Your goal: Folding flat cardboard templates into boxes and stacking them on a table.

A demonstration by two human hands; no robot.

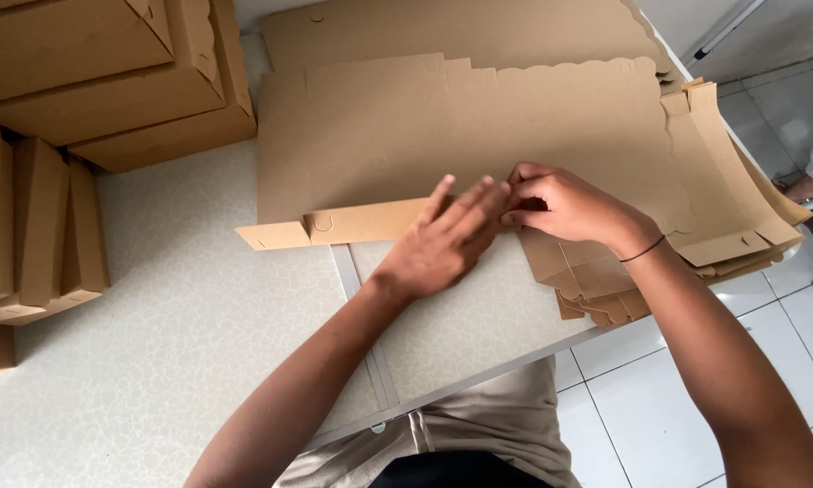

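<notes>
A flat brown cardboard box blank (479, 126) with a scalloped far edge lies on the pale speckled table (154, 343). Its near flap (352, 223) is folded up along the front edge. My left hand (443, 244) presses flat against that flap with fingers extended. My right hand (565, 206) pinches the flap's edge just to the right, fingertips touching the left hand's. A thin dark band circles my right wrist.
More flat blanks (741, 226) are stacked under and to the right, overhanging the table edge. Assembled brown boxes (108, 81) stand at the far left, others on edge (36, 235) below them. White floor tiles and another person's foot (804, 185) show at right.
</notes>
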